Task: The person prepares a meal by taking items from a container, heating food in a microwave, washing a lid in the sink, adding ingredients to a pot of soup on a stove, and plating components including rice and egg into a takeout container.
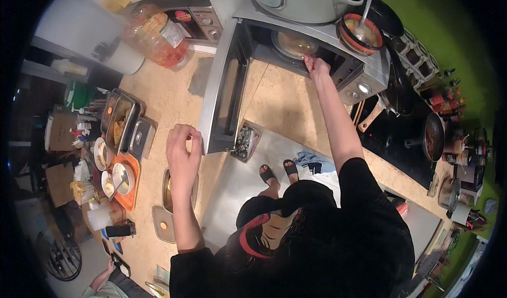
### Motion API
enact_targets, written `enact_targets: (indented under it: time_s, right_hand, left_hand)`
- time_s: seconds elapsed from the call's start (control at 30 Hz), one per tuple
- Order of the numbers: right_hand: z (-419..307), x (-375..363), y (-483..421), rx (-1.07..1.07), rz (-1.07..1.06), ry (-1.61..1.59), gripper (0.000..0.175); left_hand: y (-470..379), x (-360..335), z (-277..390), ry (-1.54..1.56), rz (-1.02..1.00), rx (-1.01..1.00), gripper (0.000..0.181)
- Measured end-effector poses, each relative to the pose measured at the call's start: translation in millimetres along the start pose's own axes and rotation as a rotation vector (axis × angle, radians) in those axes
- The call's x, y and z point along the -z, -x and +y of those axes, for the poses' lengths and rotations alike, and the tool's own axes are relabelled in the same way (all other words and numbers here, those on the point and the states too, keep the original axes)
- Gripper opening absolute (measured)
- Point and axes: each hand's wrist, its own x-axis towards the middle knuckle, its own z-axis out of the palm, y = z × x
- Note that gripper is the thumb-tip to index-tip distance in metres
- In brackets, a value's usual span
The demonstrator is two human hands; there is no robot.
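Note:
A microwave oven (358,80) stands before me, its door (223,96) swung out to the left. My right hand (318,67) reaches inside, fingers pinched at the near rim of a clear glass dish (295,44). The dish rests on the dark oven floor, or on a turntable there; what it holds is unclear. Beside the door's outer edge is my left hand (184,145), raised with curled fingers and a gap between thumb and forefinger. Nothing shows in it, and whether a fingertip touches the door cannot be made out.
A grey cooker (305,4) and a red-rimmed bowl (360,34) with a ladle sit atop the microwave. Left are a large plastic jug (158,36), metal food containers (122,119) and an orange tray (132,195). A black cooktop (392,139) is right. Another person's hand (110,265) shows lower left.

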Motion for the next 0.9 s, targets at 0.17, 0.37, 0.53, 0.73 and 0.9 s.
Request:
enact_targets:
  time_s: [0.17,0.37,0.53,0.73,0.9]
  right_hand:
    - [-2.6,9.9,64.6,0.105,-0.025,0.251,0.025]
    - [-29.1,127.0,135.4,0.31,-0.289,0.591,0.026]
    - [-73.5,153.5,157.8,1.005,0.056,1.365,0.029]
    - [-60.2,142.9,151.7,1.106,0.129,1.463,0.033]
    - [-53.5,149.5,131.7,1.097,0.202,1.512,0.028]
  left_hand:
    - [3.8,-17.0,27.8,0.26,-0.295,0.174,0.013]
    - [-14.9,-91.8,89.6,0.634,-0.524,-0.017,0.02]
    - [-60.7,-162.6,157.5,0.645,-0.508,-0.299,0.019]
    - [-105.3,-215.3,172.6,0.384,-0.313,-0.488,0.04]
    - [-67.8,-211.7,160.4,0.474,-0.389,-0.427,0.041]
